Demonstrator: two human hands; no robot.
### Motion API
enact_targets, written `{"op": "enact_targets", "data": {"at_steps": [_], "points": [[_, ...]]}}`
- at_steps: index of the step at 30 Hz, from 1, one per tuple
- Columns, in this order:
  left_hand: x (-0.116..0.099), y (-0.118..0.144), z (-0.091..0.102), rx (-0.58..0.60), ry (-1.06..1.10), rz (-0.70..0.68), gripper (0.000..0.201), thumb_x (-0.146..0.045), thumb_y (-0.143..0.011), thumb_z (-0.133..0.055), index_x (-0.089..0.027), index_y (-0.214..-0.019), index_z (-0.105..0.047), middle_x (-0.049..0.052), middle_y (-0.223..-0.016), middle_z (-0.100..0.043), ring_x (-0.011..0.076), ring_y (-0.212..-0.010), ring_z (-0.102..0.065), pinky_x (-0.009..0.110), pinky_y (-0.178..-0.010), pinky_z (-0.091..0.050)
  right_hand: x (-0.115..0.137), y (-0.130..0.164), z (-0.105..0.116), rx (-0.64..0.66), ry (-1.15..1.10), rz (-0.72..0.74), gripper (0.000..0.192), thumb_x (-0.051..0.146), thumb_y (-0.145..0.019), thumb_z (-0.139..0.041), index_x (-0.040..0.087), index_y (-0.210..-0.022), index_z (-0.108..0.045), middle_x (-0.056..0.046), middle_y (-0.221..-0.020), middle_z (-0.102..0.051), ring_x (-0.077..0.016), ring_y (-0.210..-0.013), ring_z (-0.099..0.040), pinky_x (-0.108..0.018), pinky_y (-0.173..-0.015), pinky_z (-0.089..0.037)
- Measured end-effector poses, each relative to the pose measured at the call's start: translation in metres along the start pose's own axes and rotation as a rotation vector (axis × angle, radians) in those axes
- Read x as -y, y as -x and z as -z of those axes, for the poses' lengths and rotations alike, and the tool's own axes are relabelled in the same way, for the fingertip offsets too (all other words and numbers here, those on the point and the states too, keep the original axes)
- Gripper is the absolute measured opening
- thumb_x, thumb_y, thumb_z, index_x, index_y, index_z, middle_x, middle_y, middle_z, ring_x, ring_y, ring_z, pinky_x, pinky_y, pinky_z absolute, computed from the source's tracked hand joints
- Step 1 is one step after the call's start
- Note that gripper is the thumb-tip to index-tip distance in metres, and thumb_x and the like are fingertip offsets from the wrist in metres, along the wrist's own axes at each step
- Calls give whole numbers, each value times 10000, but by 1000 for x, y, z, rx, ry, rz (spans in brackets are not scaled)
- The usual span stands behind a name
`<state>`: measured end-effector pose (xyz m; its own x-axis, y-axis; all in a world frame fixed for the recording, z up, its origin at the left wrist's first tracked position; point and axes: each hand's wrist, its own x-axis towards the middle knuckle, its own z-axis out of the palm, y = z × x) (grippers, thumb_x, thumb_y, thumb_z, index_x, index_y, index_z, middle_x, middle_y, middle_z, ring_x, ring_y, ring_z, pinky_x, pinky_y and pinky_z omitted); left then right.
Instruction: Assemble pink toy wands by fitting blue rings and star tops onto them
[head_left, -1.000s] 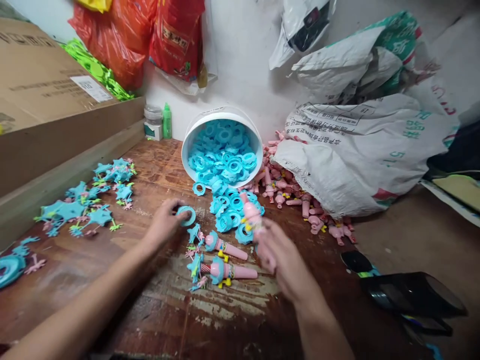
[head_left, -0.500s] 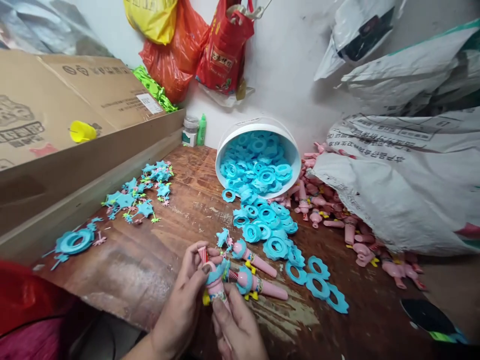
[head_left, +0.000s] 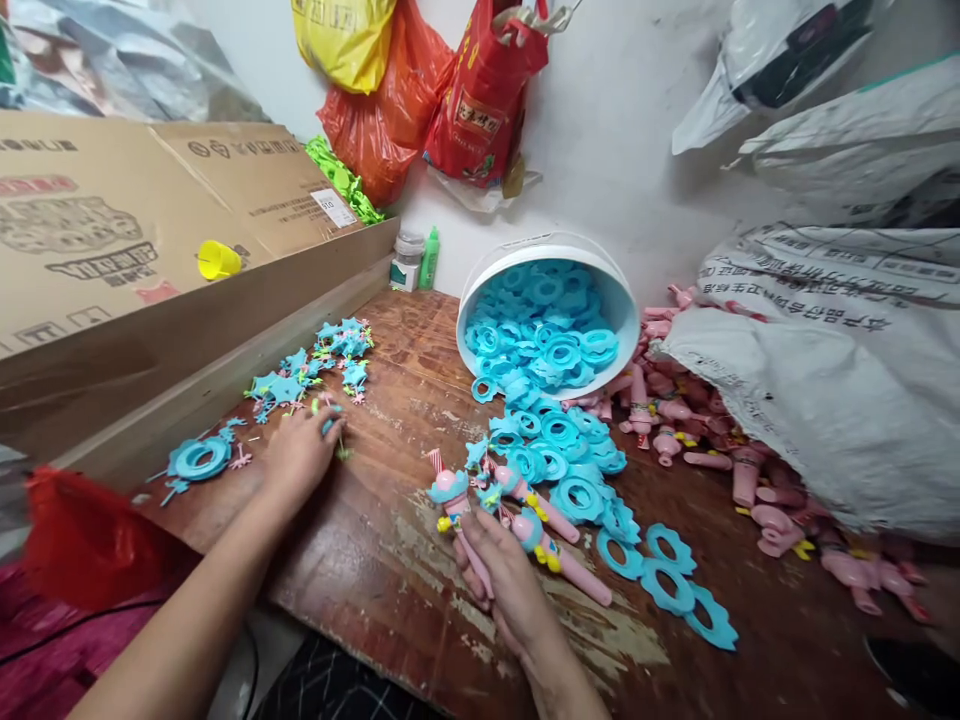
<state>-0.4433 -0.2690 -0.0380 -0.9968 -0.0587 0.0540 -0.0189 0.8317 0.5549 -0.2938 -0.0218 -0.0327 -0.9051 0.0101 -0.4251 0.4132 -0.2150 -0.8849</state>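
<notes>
Along the counter's (head_left: 360,560) near edge, the two hands are now working apart, having been joined on one pink wand half a second ago. The right hand (head_left: 501,580) is laying that wand (head_left: 463,520), grip loosely closed on its shaft, blue head pointing toward the far wall beside two finished ones. The left hand (head_left: 298,455) is pinching a small star piece (head_left: 330,415) near the left edge.
</notes>
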Motion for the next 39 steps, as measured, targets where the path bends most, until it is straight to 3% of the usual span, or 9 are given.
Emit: {"op": "enact_targets", "data": {"at_steps": [4,8,11,14,21,28,32,35,39], "points": [[-16,69,-31,194,251,-231,388,-233,-875,-589,-270,-1253,-665,53,-1140,-688,231,-1043,-646,345,-946,-508,-1,18,13,16,173,-10,570,686,-784,-725,192,-1067,-695,61,-620,-563,-38,-403,-409,-155,-370,-256],[-43,118,-44,387,473,-394,466,-160,-802,-613,-283,-1249,-657,40,-1097,-695,240,-1023,-634,352,-910,-498,-3,54,29,-83,579,32,501,628,-857,-657,226,-1138,-760,-27,-750,-713,-198,-688,-671,-264,-604,-536],[-55,125,-44,404,397,-402,421,-183,-789,-642,-288,-1195,-681,45,-1041,-678,272,-1011,-609,391,-893,-473,-5,74,42,-139,704,50,462,586,-870,-647,245,-1151,-781,-63,-952,-785,-312,-1047,-696,-391,-937,-560],[-57,125,-48,473,423,-422,372,-151,-811,-586,-272,-1152,-675,46,-1058,-656,263,-1019,-609,375,-881,-464,-8,82,53,-93,679,-47,500,600,-895,-611,234,-1202,-761,-56,-901,-792,-322,-1085,-705,-424,-1006,-546],[-52,128,-61,521,434,-481,488,-113,-839,-499,-308,-1269,-621,31,-1047,-560,213,-909,-603,321,-807,-464,-9,84,50,-93,705,45,459,545,-927,-604,232,-1233,-740,-108,-1295,-725,-307,-1245,-646,-440,-1109,-480],[-49,122,-61,566,491,-504,441,-121,-864,-515,-309,-1249,-618,17,-1025,-524,195,-911,-594,300,-800,-461,-15,78,43,-132,751,88,436,513,-909,-631,238,-1226,-750,-101,-1262,-746,-307,-1184,-688,-450,-1077,-512],[-48,120,-61,564,518,-519,470,-102,-846,-537,-315,-1258,-614,17,-1020,-535,197,-915,-592,302,-803,-465,1,81,41,-125,833,81,442,500,-915,-626,262,-1273,-726,-82,-1255,-751,-310,-1187,-685,-423,-1010,-556],[-46,119,-61,558,559,-535,507,-93,-844,-536,-315,-1295,-600,29,-1041,-557,205,-925,-591,308,-815,-472,25,82,31,-155,1106,104,375,497,-903,-639,334,-1224,-741,-70,-1082,-805,-321,-974,-752,-392,-780,-590],[-45,117,-64,549,596,-528,561,-86,-854,-530,-345,-1349,-588,40,-1058,-583,209,-911,-593,308,-815,-484,50,74,0,-178,1506,172,216,451,-914,-612,310,-939,-773,-101,-739,-776,-304,-601,-710,-338,-499,-387]]}}
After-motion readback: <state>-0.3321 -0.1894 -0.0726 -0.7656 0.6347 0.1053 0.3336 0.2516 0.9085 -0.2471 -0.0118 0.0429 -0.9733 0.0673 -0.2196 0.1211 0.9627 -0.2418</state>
